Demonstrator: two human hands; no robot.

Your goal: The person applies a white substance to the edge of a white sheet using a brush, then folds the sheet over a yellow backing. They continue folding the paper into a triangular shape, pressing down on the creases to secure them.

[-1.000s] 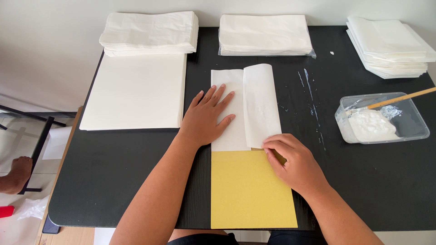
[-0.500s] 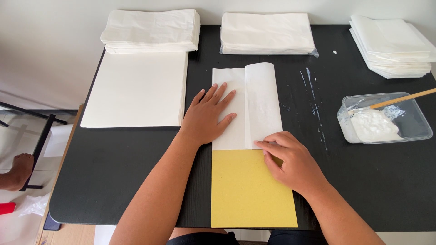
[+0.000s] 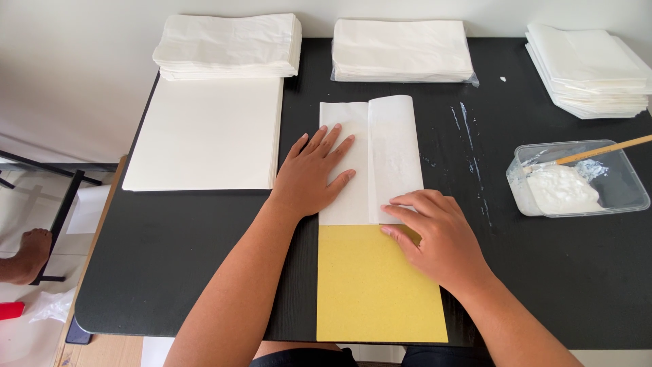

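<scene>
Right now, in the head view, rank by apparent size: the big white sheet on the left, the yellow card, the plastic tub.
1. Big white sheet, largest.
2. Yellow card; nearer the camera, so possibly flattered.
3. Plastic tub, clearly smallest.

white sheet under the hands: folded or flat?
Folded. The white sheet has its right flap turned over, with a crease down the middle; the right hand presses its lower edge.

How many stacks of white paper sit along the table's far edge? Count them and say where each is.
3: left stack above the large white sheet, middle stack, right stack at the corner, partly cut off.
</scene>
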